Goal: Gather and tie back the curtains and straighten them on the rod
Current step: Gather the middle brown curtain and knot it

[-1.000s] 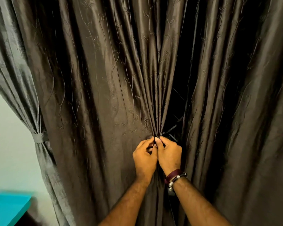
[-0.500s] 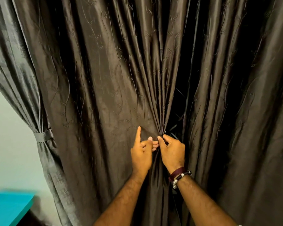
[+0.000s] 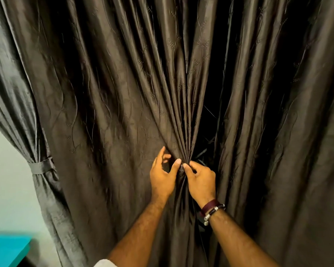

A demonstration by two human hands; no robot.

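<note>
dark brown curtain [image 3: 123,112] fills nearly the whole view, shiny fabric with faint embroidered vine pattern, hanging in deep vertical folds. folds converge to one gathered point at centre, just above the hands. left hand [image 3: 162,178] rests against the gathered pleats, thumb tip touching the bunch, index raised straight on the cloth, other fingers loosely curled, gripping nothing that shows. right hand [image 3: 201,180] pinches the bunch between thumb and fingers, right beside the left thumb. maroon band and black cord bracelet [image 3: 212,208] with silver beads on the right wrist. right of the bunch a dark gap [image 3: 206,132] opens between panels, thin dark strands inside, too dark to tell what. at far left a second curtain panel [image 3: 14,103] is cinched by a fabric tieback [image 3: 41,166]. pale green wall [image 3: 10,189] shows behind it at lower left. teal table [image 3: 6,249] corner at bottom left, blurred. rod out of frame.
</note>
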